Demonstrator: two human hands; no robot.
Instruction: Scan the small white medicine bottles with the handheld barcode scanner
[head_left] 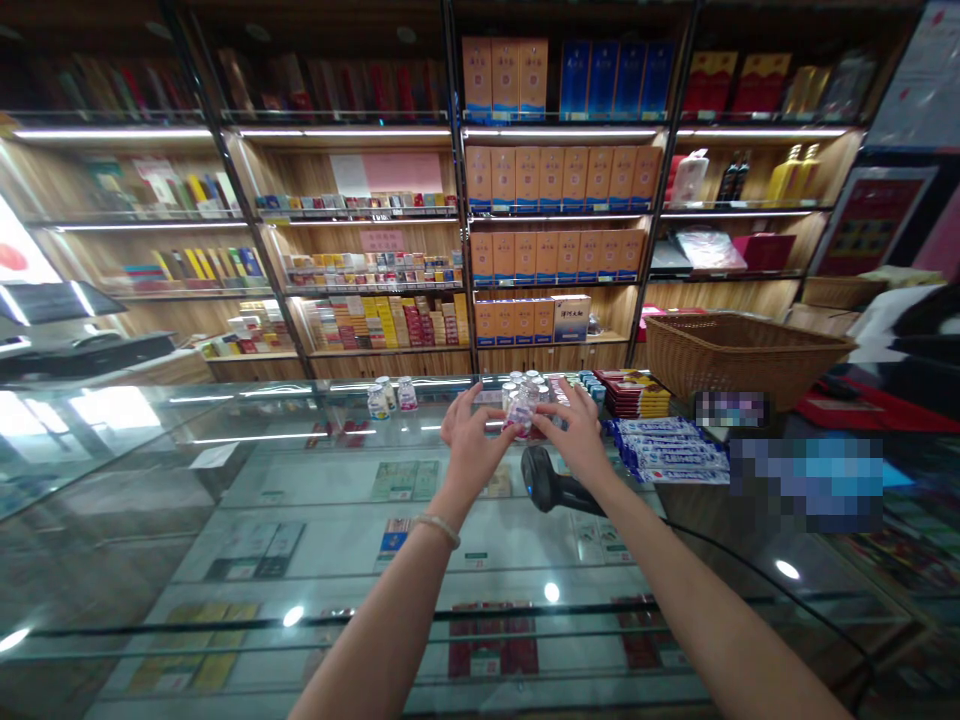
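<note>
Both my hands reach forward over the glass counter (337,560). Between them is a small clear bottle with a pink and white label (519,412). My left hand (474,437) pinches it from the left, thumb and forefinger closed on it, the other fingers raised. My right hand (576,430) pinches the same bottle from the right. Several more small bottles (531,381) stand close behind it. A black barcode scanner (541,482) lies on the glass just below my right hand. Further left stands a group of similar small bottles (379,402).
Right of my right hand lie blue-and-white packets (667,450) and a stack of red and yellow packs (636,393). A wicker basket (739,350) stands behind them. The scanner's cable (739,548) runs across the right side. Shelves of boxes (562,258) line the wall.
</note>
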